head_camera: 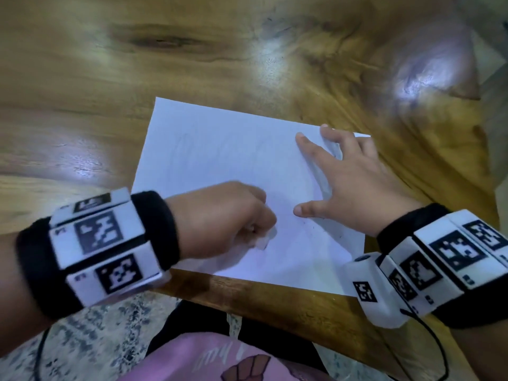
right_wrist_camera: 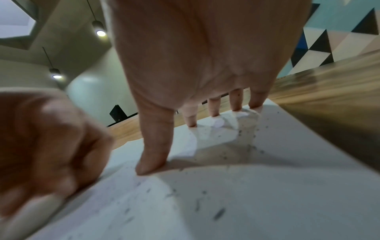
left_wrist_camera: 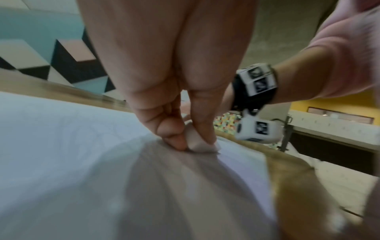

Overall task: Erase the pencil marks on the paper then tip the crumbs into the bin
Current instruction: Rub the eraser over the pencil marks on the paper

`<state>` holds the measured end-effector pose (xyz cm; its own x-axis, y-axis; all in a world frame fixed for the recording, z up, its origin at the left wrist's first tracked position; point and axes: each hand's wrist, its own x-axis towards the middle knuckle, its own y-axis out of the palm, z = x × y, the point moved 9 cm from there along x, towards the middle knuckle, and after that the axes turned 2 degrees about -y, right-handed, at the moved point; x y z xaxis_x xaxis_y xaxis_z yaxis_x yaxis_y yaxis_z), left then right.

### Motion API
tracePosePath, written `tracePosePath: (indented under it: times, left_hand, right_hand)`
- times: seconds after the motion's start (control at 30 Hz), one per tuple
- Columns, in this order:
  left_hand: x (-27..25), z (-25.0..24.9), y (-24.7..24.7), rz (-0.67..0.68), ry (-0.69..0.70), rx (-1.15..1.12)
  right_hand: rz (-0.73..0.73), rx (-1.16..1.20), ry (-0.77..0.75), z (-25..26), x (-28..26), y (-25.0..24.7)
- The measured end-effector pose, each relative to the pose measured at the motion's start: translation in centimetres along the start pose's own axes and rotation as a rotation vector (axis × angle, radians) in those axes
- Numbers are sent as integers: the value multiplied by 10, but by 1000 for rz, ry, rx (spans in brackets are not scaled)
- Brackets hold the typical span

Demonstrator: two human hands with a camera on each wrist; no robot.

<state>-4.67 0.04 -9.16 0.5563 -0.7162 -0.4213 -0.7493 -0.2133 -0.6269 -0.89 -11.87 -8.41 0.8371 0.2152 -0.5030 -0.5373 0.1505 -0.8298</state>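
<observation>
Black fabric wristband [head_camera: 154,229] on left wrist, another [head_camera: 406,220] on right. White blocky camera units [head_camera: 101,243] strapped over both, printed with black-and-white square markers. Thin black cable [head_camera: 428,339] trails from right unit. Pink printed garment [head_camera: 220,358], pink sleeve [left_wrist_camera: 349,53].

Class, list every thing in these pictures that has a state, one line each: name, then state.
paper: flat on the table, faint pencil marks remaining
eraser: pinched, pressed on the paper
crumbs: scattered on the paper
left hand: grips the eraser
right hand: fingers spread, pressing the paper
table: bears the paper
</observation>
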Motion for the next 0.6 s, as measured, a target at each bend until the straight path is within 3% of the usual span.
tracePosePath:
  times: [0.07, 0.23, 0.33, 0.47, 0.53, 0.6]
  left_hand:
    - [-1, -1, 4, 22, 26, 46]
    - [44, -15, -53, -248, 28, 171]
    - [37, -15, -38, -190, 42, 143]
    - [-2, -9, 11, 46, 69, 88]
    - [2, -3, 1, 36, 8, 8]
    - [23, -3, -30, -146, 9, 91]
  right_hand:
    - [0, -7, -1, 1, 0, -1]
    - [5, -15, 6, 1, 1, 0]
    - [0, -5, 7, 1, 1, 0]
    - [6, 1, 11, 0, 1, 1]
    - [1, -4, 8, 0, 1, 1]
    - [1, -14, 9, 1, 1, 1]
